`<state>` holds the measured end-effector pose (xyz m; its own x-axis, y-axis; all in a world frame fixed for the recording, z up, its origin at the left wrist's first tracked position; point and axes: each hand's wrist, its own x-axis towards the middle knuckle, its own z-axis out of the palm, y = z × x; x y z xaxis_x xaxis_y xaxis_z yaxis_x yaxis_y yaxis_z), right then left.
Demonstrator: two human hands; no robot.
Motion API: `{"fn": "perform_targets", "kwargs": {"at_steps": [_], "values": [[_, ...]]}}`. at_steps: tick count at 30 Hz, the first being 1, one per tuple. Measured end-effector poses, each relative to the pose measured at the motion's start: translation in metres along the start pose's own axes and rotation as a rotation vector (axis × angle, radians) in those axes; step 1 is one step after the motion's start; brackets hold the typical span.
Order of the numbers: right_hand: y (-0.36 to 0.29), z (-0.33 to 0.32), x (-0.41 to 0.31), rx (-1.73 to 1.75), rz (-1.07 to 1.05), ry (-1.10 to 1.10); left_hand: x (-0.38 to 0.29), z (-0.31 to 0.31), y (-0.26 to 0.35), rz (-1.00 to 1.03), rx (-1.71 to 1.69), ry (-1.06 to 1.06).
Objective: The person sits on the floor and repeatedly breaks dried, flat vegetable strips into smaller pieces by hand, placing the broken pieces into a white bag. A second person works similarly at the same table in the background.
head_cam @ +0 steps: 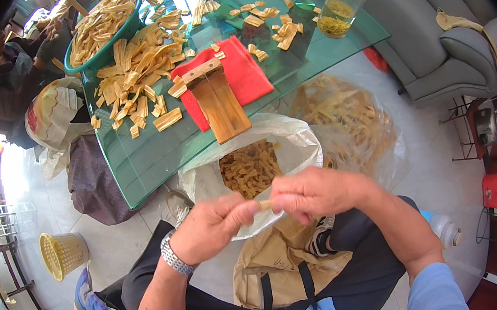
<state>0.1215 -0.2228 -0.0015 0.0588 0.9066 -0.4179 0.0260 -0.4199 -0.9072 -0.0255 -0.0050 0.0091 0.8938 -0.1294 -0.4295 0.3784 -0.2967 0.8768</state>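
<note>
A small tan piece of dried plant strip (pixel 264 205) is pinched between the fingertips of my left hand (pixel 219 222) and my right hand (pixel 317 193). Most of that piece is hidden by the fingers. Beneath both hands a white woven plastic sack (pixel 296 141) gapes, with many short cut pieces (pixel 250 166) inside. Beyond it, a wooden board with a crosspiece (pixel 221 107) lies on a folded red cloth (pixel 247 73), its near end jutting past the edge of the glass table (pixel 146 168). Loose dried strips (pixel 138 70) are heaped to the left of the board.
A green basket (pixel 99 59) piled with strips stands at the table's far left, near another person (pixel 17 77). A glass jar (pixel 342 6) holds yellowish liquid. A clear bag of strips (pixel 347 118) rests right of the sack. A yellow wastebasket (pixel 64 254) stands on the left floor.
</note>
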Motion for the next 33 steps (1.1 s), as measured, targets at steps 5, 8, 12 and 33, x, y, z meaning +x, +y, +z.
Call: {"fn": "perform_targets", "kwargs": {"at_steps": [5,8,12,33], "values": [[0.001,-0.019,0.022,-0.28,-0.336,0.482,0.027,-0.021,-0.001,0.104,-0.156,0.345],[-0.01,-0.037,0.043,-0.391,-0.38,0.701,0.05,-0.034,0.012,0.162,-0.199,0.502],[-0.014,-0.052,0.063,-0.54,-0.572,0.902,0.071,-0.047,0.02,0.198,-0.152,0.657],[-0.008,-0.04,0.056,-0.487,-0.652,0.782,0.049,-0.031,0.013,0.236,-0.172,0.54]]}}
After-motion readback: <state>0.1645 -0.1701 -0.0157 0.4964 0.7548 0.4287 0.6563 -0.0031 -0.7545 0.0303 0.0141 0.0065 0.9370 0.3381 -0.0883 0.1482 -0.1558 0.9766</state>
